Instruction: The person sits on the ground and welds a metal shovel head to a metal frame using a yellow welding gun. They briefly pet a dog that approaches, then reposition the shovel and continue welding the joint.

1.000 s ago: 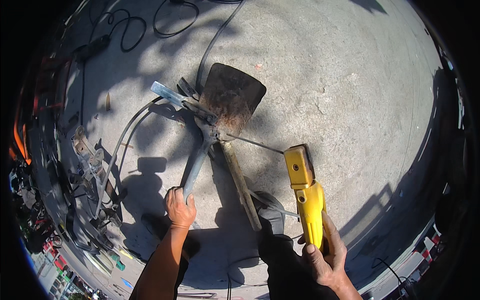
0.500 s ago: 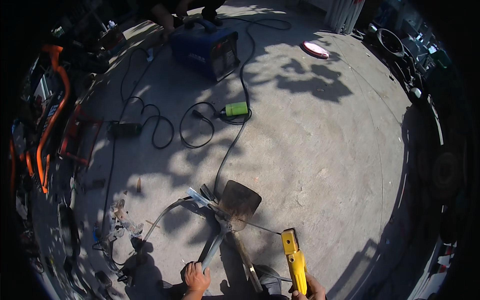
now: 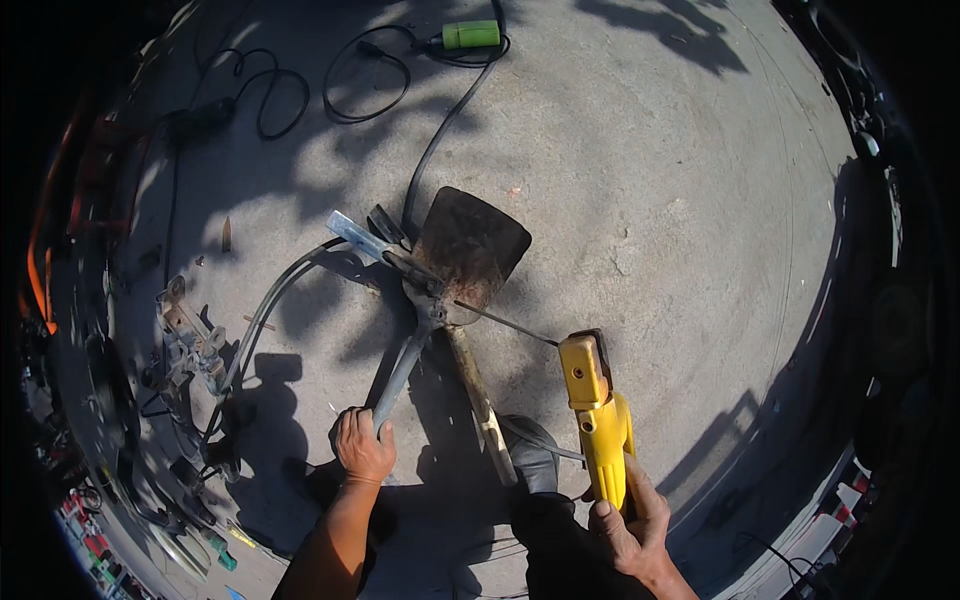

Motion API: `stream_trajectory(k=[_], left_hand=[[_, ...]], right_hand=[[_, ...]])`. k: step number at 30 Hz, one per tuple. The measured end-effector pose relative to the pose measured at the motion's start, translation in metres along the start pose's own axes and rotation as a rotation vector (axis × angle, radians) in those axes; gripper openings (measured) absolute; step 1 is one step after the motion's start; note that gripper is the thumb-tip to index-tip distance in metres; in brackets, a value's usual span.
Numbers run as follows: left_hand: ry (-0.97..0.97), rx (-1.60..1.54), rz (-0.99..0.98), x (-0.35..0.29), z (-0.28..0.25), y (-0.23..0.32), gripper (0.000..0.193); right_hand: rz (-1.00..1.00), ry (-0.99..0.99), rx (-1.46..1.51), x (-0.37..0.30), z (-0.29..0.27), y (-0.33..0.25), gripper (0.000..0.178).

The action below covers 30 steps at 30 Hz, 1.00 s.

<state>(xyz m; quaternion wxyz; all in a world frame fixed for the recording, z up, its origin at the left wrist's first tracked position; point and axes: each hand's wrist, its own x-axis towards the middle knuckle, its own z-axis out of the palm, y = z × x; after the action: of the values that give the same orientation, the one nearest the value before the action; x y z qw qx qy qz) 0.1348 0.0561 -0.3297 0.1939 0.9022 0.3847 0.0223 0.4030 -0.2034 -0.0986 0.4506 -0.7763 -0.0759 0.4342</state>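
My left hand (image 3: 364,446) is closed around the lower end of a grey metal pipe (image 3: 402,370). The pipe runs up to the base of a rusty, square shovel-like blade (image 3: 470,240) on the concrete. A worn wooden handle (image 3: 478,392) slants down from the same joint. My right hand (image 3: 634,525) grips a yellow welding electrode holder (image 3: 597,420). A thin electrode rod (image 3: 508,325) sticks out of its jaws, its tip over the joint below the blade; whether it touches, I cannot tell. Silver flat bars, apparently a clamp (image 3: 360,236), lie against the joint's upper left.
A black cable (image 3: 450,120) runs from the joint area to a green cylindrical connector (image 3: 470,35). Another cable (image 3: 262,310) curves left toward scrap metal pieces (image 3: 190,335). My dark shoe (image 3: 530,455) is beside the wooden handle. Orange tubing (image 3: 42,255) stands at the left edge.
The view has tilted down, so the floor things sit higher and the blue machine and another person are out of sight. Both hands keep their grips.
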Motion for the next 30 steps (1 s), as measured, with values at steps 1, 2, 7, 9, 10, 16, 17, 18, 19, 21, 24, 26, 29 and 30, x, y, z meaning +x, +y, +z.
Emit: stream_trajectory(k=[1,2,7,9,10,16,17,18,19,21,24,26,29,30], left_hand=[[-0.01,0.005,-0.002,0.0,0.001,-0.003,0.032],[-0.021,0.01,-0.005,-0.002,0.001,-0.005,0.035],[0.008,-0.029,0.045,0.001,0.0,-0.006,0.033],[0.023,-0.045,0.057,0.001,0.001,-0.008,0.034],[0.018,-0.05,0.06,0.0,0.001,-0.008,0.035],[0.024,-0.061,0.072,-0.002,0.002,-0.011,0.037],[0.016,-0.045,0.066,-0.003,0.003,-0.012,0.036],[0.015,-0.034,0.058,-0.003,0.004,-0.012,0.035],[0.021,-0.027,0.055,-0.003,0.004,-0.011,0.034],[0.03,-0.008,0.048,-0.003,0.004,-0.01,0.033],[0.016,0.017,0.059,-0.005,0.003,-0.01,0.034],[0.022,0.021,0.07,-0.004,0.002,-0.009,0.034],[0.013,0.027,0.073,-0.003,0.001,-0.008,0.035],[0.004,0.028,0.071,-0.003,0.001,-0.008,0.035]], right_hand=[[-0.015,0.004,-0.031,0.001,0.001,-0.005,0.063],[-0.048,0.001,-0.074,0.002,0.001,-0.005,0.063],[-0.095,-0.029,-0.165,0.007,-0.002,-0.003,0.059],[-0.105,-0.02,-0.2,0.007,-0.001,-0.001,0.057],[-0.111,-0.015,-0.217,0.008,-0.001,0.0,0.056],[-0.071,-0.019,-0.192,0.013,0.003,0.003,0.056],[-0.065,-0.016,-0.18,0.014,0.004,0.004,0.056],[-0.066,-0.01,-0.175,0.014,0.004,0.002,0.056],[-0.066,-0.005,-0.17,0.015,0.005,0.001,0.056],[-0.05,-0.018,-0.172,0.015,0.006,-0.001,0.056],[-0.043,-0.013,-0.149,0.017,0.009,-0.001,0.056],[-0.053,-0.007,-0.146,0.017,0.01,0.0,0.057],[-0.067,-0.018,-0.173,0.016,0.011,0.003,0.057],[-0.059,-0.026,-0.185,0.016,0.011,0.002,0.057]])
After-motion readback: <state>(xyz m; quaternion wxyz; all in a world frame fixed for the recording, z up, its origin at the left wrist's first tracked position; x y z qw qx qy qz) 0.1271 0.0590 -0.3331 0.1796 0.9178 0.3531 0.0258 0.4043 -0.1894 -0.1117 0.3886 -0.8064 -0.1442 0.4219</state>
